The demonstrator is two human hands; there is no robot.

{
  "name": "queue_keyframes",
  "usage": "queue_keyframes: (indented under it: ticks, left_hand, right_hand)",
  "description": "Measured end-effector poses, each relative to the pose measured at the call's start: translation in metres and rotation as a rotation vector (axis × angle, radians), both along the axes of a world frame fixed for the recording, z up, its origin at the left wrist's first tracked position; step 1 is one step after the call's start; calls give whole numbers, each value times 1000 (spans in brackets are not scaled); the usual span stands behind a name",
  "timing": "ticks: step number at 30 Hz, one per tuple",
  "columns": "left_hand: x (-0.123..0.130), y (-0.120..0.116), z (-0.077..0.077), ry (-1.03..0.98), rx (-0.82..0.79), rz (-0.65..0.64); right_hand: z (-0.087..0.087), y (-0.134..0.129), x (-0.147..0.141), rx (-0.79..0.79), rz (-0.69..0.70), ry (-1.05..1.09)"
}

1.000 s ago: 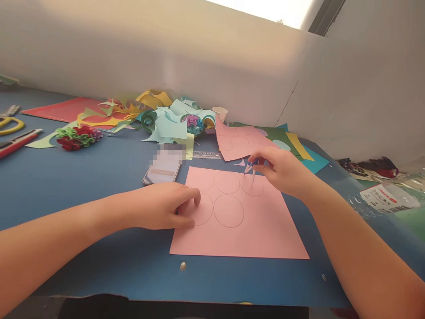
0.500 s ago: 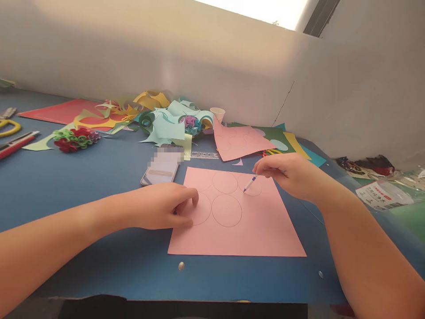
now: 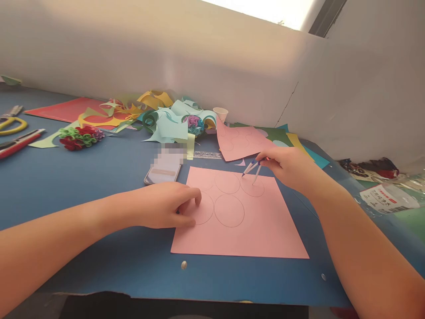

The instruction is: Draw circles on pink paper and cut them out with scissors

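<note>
A pink sheet of paper (image 3: 265,235) lies flat on the blue table, with several pencil-thin circles drawn across its upper part. My right hand (image 3: 283,166) pinches the top of a white and blue drawing compass (image 3: 250,168) over the sheet's upper right. Both compass legs show, spread a little, at the upper right circle (image 3: 252,189). On the left side of the sheet rests my left hand (image 3: 174,206), thumb and index finger apart, holding nothing. It partly covers a circle; its other fingers are hidden.
A phone (image 3: 163,170) lies beyond my left hand, near a clear ruler (image 3: 207,155). Behind are another pink sheet (image 3: 244,141), paper scraps (image 3: 171,126) and a paper cup (image 3: 220,114). Paper flowers (image 3: 79,138), a red cutter (image 3: 21,144) and yellow-handled scissors (image 3: 15,126) lie left.
The compass has turned in my right hand: its drawing leg has swung up along the circle's left side, and the second leg now shows. My left hand stays on the sheet.
</note>
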State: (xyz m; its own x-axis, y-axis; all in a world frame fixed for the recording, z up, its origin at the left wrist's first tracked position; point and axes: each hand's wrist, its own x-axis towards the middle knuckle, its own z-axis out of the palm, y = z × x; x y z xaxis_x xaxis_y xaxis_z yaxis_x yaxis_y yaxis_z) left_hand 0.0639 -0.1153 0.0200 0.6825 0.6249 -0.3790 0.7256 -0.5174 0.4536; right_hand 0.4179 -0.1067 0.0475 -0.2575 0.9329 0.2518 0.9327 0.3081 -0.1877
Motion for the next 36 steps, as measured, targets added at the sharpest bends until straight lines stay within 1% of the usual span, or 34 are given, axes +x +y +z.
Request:
queue_keyframes:
  ticks: [3, 6, 10, 13, 15, 19, 23, 29, 33, 36]
  left_hand:
    - [1, 0, 1, 1, -5, 2]
    - [3, 1, 2, 7, -8, 8]
    - [3, 0, 3, 10, -13, 13]
    - [3, 0, 3, 17, -23, 17]
    - [3, 1, 4, 21, -27, 18]
    - [3, 1, 3, 14, -28, 18]
    - [2, 0, 3, 4, -28, 15]
    - [3, -1, 4, 5, -12, 16]
    - [4, -2, 5, 9, -12, 14]
    - [4, -1, 6, 12, -13, 16]
  right_hand:
    - [4, -2, 4, -36, -113, -14]
    - [11, -8, 5, -93, -223, -45]
    - [22, -23, 0, -198, -308, -109]
    - [26, -32, -9, -264, -361, -135]
    - [27, -37, -15, -282, -365, -175]
    - [27, -43, -30, -269, -374, -293]
    - [25, -43, -41, -186, -370, -353]
    - [17, -27, -44, -91, -299, -259]
    - [11, -17, -42, -27, -316, -212]
    - [8, -16, -42, -36, -348, -178]
